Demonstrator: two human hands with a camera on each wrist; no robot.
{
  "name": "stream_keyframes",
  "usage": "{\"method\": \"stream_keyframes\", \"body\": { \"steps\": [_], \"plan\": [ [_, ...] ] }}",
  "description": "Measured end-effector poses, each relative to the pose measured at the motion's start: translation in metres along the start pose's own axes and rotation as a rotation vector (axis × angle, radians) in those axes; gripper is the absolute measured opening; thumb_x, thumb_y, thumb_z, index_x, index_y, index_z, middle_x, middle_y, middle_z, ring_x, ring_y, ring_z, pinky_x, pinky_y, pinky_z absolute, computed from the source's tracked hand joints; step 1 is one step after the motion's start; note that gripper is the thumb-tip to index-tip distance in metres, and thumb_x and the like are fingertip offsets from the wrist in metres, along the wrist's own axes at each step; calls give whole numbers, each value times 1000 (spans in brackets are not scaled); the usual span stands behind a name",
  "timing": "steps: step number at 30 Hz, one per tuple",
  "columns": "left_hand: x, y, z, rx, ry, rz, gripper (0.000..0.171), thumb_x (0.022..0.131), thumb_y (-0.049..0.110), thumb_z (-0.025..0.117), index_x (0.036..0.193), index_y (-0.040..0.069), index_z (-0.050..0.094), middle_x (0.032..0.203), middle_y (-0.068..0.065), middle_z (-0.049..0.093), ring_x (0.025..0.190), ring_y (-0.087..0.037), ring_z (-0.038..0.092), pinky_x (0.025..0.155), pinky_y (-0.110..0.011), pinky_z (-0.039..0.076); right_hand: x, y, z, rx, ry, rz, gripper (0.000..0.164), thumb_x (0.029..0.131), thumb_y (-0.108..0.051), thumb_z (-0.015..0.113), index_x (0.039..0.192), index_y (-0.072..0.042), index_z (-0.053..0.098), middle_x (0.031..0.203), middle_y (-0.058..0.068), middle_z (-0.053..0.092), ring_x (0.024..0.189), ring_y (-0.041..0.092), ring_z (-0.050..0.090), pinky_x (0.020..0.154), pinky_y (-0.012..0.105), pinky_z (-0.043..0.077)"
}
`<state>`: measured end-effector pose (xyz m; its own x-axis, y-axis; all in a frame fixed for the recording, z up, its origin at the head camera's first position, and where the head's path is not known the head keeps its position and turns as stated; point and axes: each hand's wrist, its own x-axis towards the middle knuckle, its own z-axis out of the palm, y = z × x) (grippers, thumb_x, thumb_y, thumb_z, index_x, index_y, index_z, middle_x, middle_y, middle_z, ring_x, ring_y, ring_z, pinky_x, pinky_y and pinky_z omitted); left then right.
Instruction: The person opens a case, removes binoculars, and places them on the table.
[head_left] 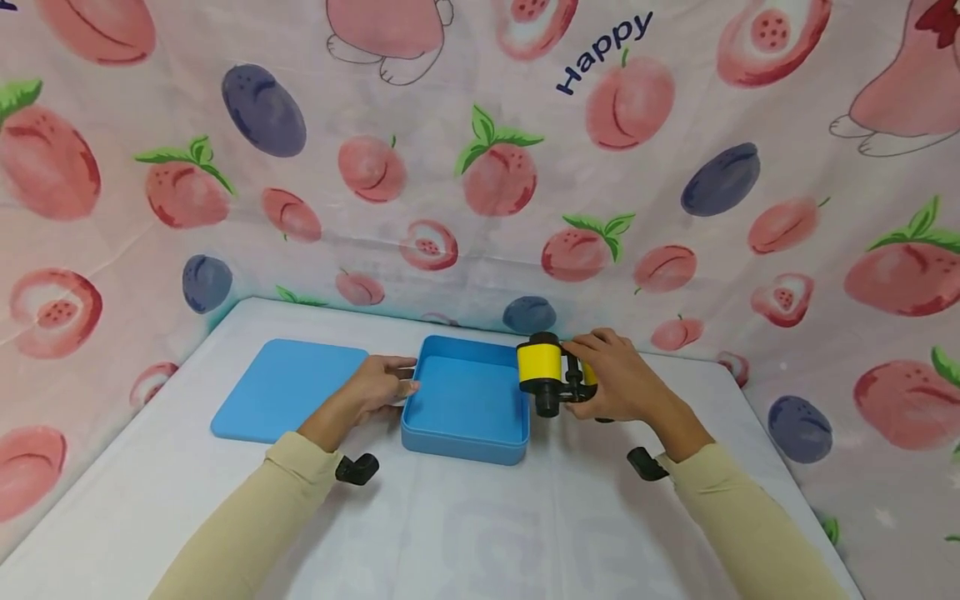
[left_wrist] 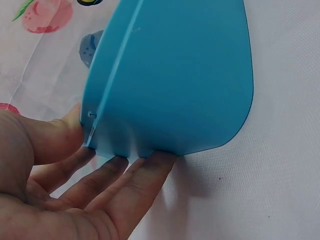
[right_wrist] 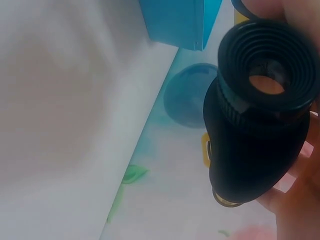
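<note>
A shallow blue box [head_left: 465, 450] with no lid on stands on the table. At its left wall is my left hand [head_left: 377, 385], its thumb at the rim and its fingertips against the outer side. The left wrist view shows these fingers [left_wrist: 132, 192] touching the blue wall. My right hand [head_left: 618, 375] grips yellow and black binoculars [head_left: 540, 364] just beyond the box's right wall, above table height. One black eyepiece [right_wrist: 267, 75] faces the right wrist camera, and part of the binoculars is hidden behind the hand.
The flat blue lid [head_left: 288, 387] lies on the white-covered table [head_left: 465, 533] left of the box, partly behind my left wrist. A fruit-printed cloth [head_left: 450, 183] rises behind the table. Black camera mounts [head_left: 357, 469] jut from both wrists.
</note>
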<state>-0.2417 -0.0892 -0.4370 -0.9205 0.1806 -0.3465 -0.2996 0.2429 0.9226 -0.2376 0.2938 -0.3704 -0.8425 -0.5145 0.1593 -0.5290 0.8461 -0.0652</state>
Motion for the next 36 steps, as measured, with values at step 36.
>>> {"method": "stream_keyframes", "body": {
  "steps": [36],
  "plan": [
    [2, 1, 0, -13, -7, -7, 61, 105, 7, 60, 161, 6, 37, 166, -22, 39, 149, -43, 46, 113, -60, 46, -17, 19, -11, 20, -8, 30, 86, 72, -37, 91, 146, -8, 59, 144, 17, 62, 134, 40, 45, 108, 67, 43]
  ]
}}
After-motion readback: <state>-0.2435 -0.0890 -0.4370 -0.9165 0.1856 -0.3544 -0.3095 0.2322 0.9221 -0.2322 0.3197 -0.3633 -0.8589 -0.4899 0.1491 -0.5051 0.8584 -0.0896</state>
